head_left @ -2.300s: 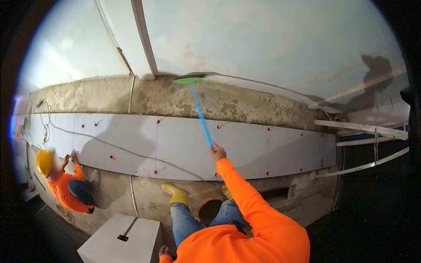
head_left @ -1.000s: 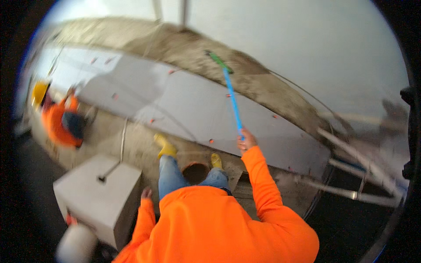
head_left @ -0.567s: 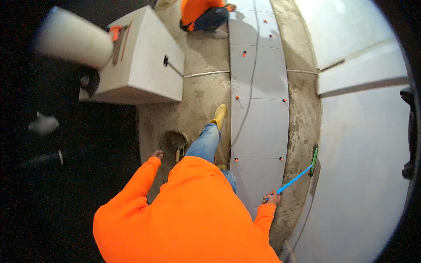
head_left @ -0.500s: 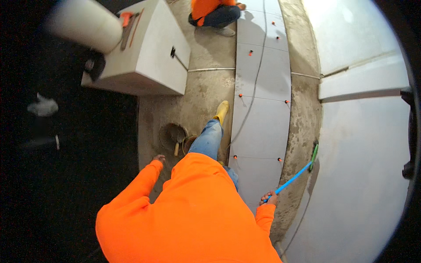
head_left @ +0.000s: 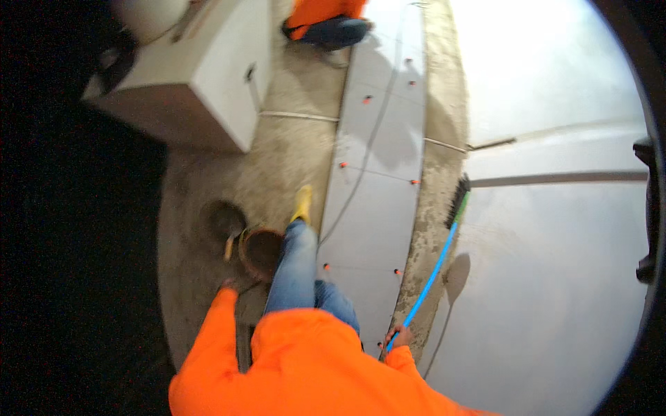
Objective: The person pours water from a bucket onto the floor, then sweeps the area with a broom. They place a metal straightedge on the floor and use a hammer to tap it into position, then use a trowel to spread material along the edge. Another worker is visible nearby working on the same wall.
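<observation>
My right hand point(head_left: 399, 338) is closed around the lower end of a blue-handled broom point(head_left: 431, 277). Its green head with dark bristles is raised near the right wall, clear of the floor tiles. On the other side, my left hand point(head_left: 227, 285) hangs low beside a round bucket point(head_left: 260, 254); its fingers are blurred and I cannot make out anything in them. Just ahead of that hand is a dark round container point(head_left: 226, 218) with a tool with a light handle point(head_left: 229, 247) at its edge.
A row of large grey tiles point(head_left: 371, 201) with small orange-and-black levelling clips point(head_left: 343, 165) runs ahead, a cable point(head_left: 361, 173) across it. A crouching person point(head_left: 326, 28) in orange is at the far end. A white block point(head_left: 232, 69) stands left, a pale wall point(head_left: 541, 277) right.
My right hand has swung the broom head forward and up, away from its lower spot by the wall. I have stepped ahead, and the bucket beside my leg shows more fully.
</observation>
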Demonstrator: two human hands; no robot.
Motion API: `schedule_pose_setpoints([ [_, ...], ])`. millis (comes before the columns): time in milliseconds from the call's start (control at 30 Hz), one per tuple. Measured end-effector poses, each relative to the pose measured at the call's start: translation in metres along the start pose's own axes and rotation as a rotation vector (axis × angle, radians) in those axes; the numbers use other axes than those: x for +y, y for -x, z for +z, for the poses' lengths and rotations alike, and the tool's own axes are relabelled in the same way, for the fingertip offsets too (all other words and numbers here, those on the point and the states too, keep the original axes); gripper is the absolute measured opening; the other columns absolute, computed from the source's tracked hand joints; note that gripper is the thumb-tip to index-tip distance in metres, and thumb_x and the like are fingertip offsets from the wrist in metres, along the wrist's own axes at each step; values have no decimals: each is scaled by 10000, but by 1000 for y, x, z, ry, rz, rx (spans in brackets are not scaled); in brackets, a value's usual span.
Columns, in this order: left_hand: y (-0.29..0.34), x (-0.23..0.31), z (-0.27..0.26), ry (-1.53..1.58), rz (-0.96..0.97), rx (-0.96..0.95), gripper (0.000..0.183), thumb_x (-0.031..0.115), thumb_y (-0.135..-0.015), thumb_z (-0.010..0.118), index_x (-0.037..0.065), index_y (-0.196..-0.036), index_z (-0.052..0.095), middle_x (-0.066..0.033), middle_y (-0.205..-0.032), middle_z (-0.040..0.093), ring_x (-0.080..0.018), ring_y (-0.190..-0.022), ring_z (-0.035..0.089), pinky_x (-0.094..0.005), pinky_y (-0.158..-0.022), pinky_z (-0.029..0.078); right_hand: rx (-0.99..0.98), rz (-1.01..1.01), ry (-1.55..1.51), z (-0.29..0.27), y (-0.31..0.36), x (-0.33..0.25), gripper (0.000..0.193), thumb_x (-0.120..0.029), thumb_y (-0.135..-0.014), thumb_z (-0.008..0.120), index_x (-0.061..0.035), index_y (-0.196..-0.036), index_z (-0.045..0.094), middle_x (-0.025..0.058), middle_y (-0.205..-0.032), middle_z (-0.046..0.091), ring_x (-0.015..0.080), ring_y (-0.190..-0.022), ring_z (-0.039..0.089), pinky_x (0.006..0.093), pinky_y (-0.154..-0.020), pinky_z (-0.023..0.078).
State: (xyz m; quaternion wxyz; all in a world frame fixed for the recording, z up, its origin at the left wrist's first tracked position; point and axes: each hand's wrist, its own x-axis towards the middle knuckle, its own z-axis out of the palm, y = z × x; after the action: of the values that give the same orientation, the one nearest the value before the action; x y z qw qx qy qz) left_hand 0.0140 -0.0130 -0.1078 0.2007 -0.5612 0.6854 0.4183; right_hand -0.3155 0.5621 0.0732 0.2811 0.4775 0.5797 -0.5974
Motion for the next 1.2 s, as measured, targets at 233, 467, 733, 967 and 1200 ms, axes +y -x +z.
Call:
schedule_pose_setpoints([
  [233, -84, 3, -2, -96, -64, 48, 333, 252, -931, 665, 125, -1237, 627, -109, -1068, 692, -256, -978, 673, -394, -833, 545, 273, 151, 410, -72, -67, 12, 222, -279, -935, 614, -65, -991, 631, 61, -512, 436, 213, -376, 446, 390, -342, 359],
  [467, -181, 15, 15, -144, -125, 12, 362, 274, -928, 663, 126, -1254, 611, -109, -1068, 687, -261, -978, 671, -404, -820, 548, 319, 90, 144, -67, -102, 17, 225, -217, -893, 682, -123, -856, 481, 35, -487, 376, 224, -353, 439, 411, -339, 378],
  [733, -203, 45, 7, -159, -160, -23, 396, 300, -924, 661, 128, -1273, 592, -110, -1068, 680, -266, -977, 670, -415, -804, 552, 525, 54, 309, -10, -84, 24, 275, -236, -901, 708, -142, -787, 476, 19, -496, 408, 191, -340, 400, 397, -329, 352],
  [967, -149, 90, -67, -89, -153, 36, 426, 322, -920, 659, 129, -1290, 575, -110, -1068, 675, -270, -977, 668, -425, -791, 555, 586, -81, 639, 22, -12, 10, 284, -276, -934, 691, -118, -806, 492, 18, -515, 437, 161, -378, 432, 371, -352, 349],
  [1200, -64, 185, -143, 81, -130, 112, 456, 344, -916, 657, 130, -1307, 558, -110, -1069, 669, -275, -976, 667, -434, -777, 558, 455, -239, 665, 110, 87, -104, 265, -299, -982, 624, -114, -838, 501, -1, -530, 432, 145, -403, 444, 346, -375, 374],
])
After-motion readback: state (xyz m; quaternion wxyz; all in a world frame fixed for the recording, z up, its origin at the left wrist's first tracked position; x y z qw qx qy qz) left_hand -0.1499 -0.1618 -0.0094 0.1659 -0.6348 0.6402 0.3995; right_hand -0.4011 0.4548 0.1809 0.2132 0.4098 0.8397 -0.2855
